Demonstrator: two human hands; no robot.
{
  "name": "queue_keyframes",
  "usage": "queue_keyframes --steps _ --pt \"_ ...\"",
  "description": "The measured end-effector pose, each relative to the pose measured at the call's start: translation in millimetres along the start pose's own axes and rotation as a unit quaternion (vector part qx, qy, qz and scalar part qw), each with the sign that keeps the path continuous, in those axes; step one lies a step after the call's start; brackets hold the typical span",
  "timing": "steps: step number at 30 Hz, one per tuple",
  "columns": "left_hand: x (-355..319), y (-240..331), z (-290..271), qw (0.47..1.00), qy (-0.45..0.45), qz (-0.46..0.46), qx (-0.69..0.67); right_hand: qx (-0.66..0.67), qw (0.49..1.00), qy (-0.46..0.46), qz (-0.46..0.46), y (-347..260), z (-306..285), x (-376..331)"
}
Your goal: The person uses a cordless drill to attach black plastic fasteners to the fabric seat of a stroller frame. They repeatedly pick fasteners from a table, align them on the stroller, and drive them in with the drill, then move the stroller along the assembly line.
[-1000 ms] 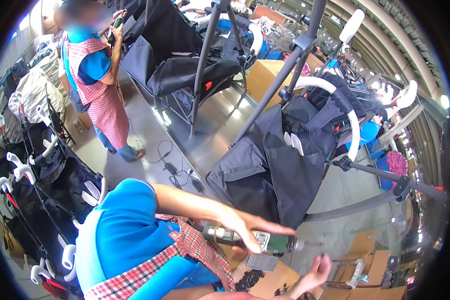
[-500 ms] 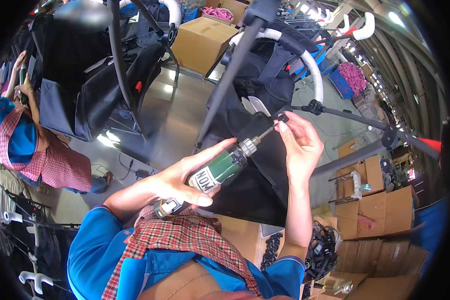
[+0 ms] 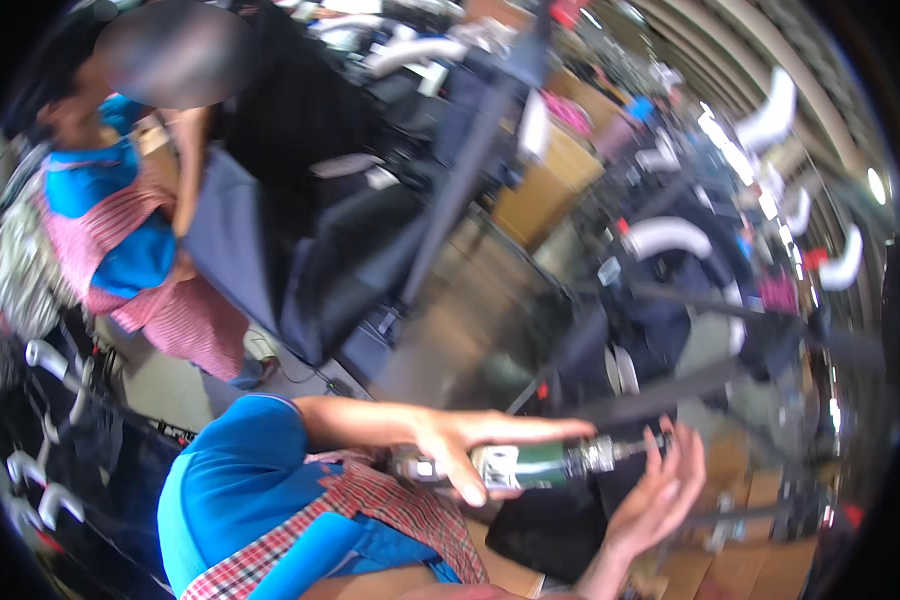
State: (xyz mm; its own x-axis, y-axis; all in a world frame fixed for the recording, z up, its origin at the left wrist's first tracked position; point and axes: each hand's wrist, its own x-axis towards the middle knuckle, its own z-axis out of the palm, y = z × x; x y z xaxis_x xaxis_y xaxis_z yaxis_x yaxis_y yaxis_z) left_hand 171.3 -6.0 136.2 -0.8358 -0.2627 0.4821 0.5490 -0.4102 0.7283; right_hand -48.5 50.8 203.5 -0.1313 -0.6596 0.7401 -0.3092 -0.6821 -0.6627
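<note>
Co-worker [image 3: 148, 262] in pink apron [image 3: 192, 325], tan cardboard box [image 3: 547, 195], blurred pink heap [image 3: 568, 114], perhaps cloth

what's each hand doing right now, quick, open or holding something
Left hand: holding a green power screwdriver.
Right hand: at the screwdriver's bit; too blurred to tell if it holds anything.

Driver [image 3: 535, 467] in the left hand [image 3: 455, 450], strollers beyond.
The driver's tip points right, at the right hand [image 3: 660, 492]. Ahead, one stroller [image 3: 238, 250] stands left, another [image 3: 665, 325] right; a box [image 3: 555, 190] stands behind, between them. A co-worker [image 3: 95, 235] is left of the left stroller; handles [image 3: 55, 362] lie lower left, cartons [image 3: 755, 572] lower right.
</note>
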Motion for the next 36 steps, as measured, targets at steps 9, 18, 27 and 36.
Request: queue_keyframes --steps 9,18,27,36 --pt "-20 12 41 0.998 0.021 0.062 -0.013 -0.494 0.758 -0.372 0.208 132 -76 -39" --pt "-18 -7 44 0.997 0.039 0.056 -0.028 -0.544 0.695 -0.275 0.380 193 -177 -10" --pt "-10 -2 45 0.996 0.046 0.054 -0.049 -0.439 0.854 -0.124 0.248 213 -230 1" --pt "-5 -2 33 0.992 0.034 0.078 -0.093 -0.080 0.992 0.081 0.055 39 -159 148"
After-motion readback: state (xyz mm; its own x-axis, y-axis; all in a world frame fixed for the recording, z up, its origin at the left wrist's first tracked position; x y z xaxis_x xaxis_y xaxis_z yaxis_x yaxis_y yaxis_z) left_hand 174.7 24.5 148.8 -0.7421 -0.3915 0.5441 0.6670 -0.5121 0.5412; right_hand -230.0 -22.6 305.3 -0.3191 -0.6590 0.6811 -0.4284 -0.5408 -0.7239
